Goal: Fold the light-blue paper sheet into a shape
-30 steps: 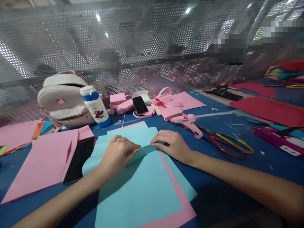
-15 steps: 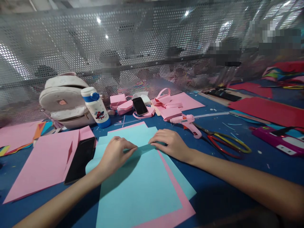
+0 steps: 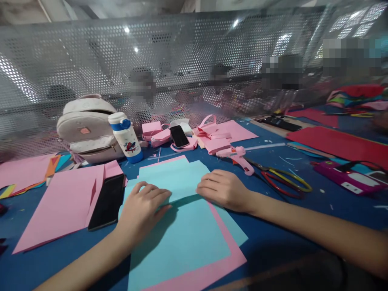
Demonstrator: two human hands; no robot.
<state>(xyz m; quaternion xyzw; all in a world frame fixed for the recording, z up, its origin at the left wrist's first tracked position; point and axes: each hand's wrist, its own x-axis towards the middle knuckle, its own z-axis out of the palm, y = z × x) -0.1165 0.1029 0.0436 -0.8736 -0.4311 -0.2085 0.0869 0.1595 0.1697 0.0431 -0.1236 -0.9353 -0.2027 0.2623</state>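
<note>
blue paper (image 3: 182, 242): left hand (image 3: 144, 208), right hand (image 3: 224, 190) on folded edge (fingers' (image 3: 162, 194) grip: cannot tell); tabletop (image 3: 265, 236) at right.

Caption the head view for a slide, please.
Left hand and right hand, fingers on light-blue paper, with a pink glue gun and scissors off to the right.

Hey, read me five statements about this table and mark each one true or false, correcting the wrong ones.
1. The left hand and right hand both touch light blue paper. True.
2. The bottle stands left of the backpack. False: the bottle is right of the backpack.
3. The glue gun is pink. True.
4. The scissors have two black handles. False: one handle is red, one yellow.
5. Pink paper sticks out from under the light blue paper. True.
</note>
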